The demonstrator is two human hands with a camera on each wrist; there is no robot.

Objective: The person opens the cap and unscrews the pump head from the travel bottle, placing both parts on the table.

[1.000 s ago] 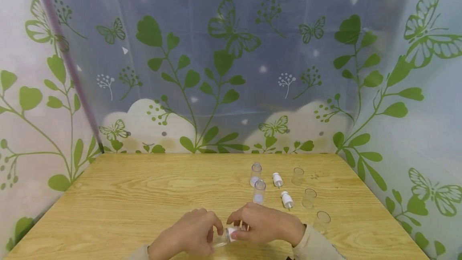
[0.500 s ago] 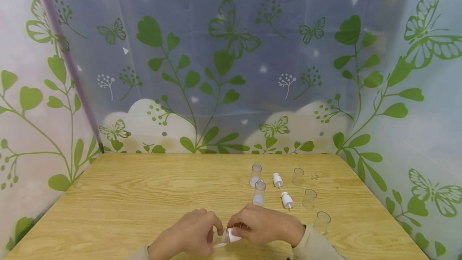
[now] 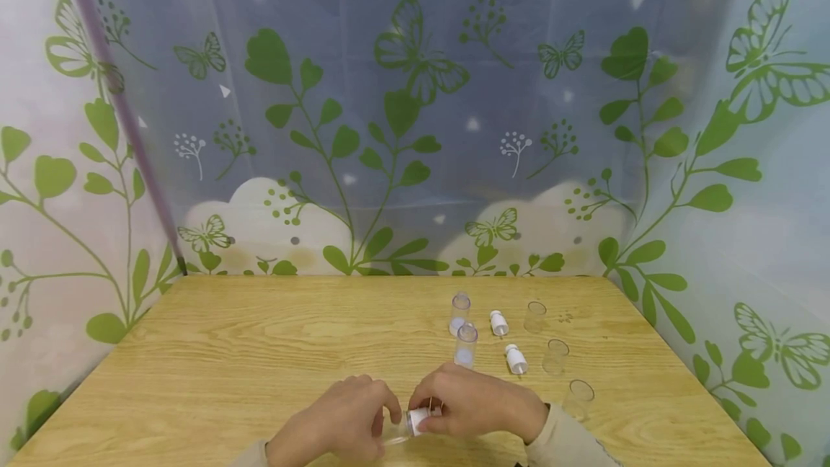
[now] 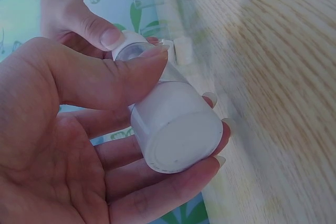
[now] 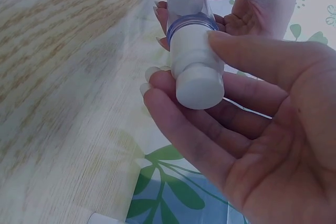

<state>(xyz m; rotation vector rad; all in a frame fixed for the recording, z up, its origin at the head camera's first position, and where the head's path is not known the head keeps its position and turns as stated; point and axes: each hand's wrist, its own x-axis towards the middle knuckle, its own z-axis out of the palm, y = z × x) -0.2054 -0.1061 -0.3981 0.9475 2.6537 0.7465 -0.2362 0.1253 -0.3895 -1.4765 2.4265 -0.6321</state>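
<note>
Near the table's front edge, my left hand [image 3: 344, 413] grips a clear pump bottle [image 4: 176, 129] with a white base, its thumb across the side and fingers curled beneath. The bottle lies tilted, its neck end toward my right hand [image 3: 476, 402]. That hand pinches the white pump head [image 5: 197, 61], which sits against the bottle's blue-tinted rim in the right wrist view. Whether the threads are engaged is hidden. Beyond the right hand stand two clear bottles, a far one [image 3: 460, 316] and a near one [image 3: 465, 346].
Two loose white pump heads, one far [image 3: 498, 323] and one near [image 3: 516, 359], lie right of the standing bottles. Farther right, three clear caps form a row: back [image 3: 535, 317], middle [image 3: 555, 357], front [image 3: 579, 401]. A patterned curtain [image 3: 415, 164] rises behind the wooden table [image 3: 292, 337].
The right fingers and thumb have shifted back and forth around the white pump head. The left hand and bottle keep nearly the same place, and the table items have not moved.
</note>
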